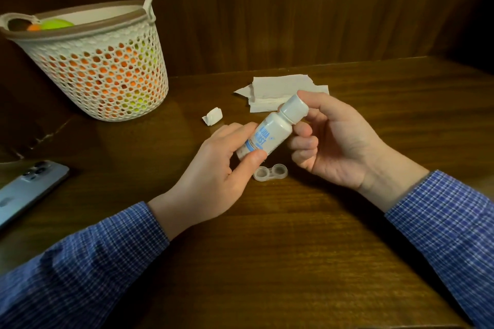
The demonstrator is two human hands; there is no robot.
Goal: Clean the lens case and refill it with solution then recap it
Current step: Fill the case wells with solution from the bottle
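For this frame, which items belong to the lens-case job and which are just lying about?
Part of the job:
- solution bottle, body held by the left hand, right hand on its cap
- lens case, uncapped, on the table
- folded tissues
- small wad of tissue

Lying about:
- phone
- mesh basket holding orange and green things

Left hand raised over the table, thumb and fingers pinching, right hand palm-up opposite, fingertips curled in (both forearms in checked blue sleeves)

Lens case on table, under bottle; tissues behind, basket far left.
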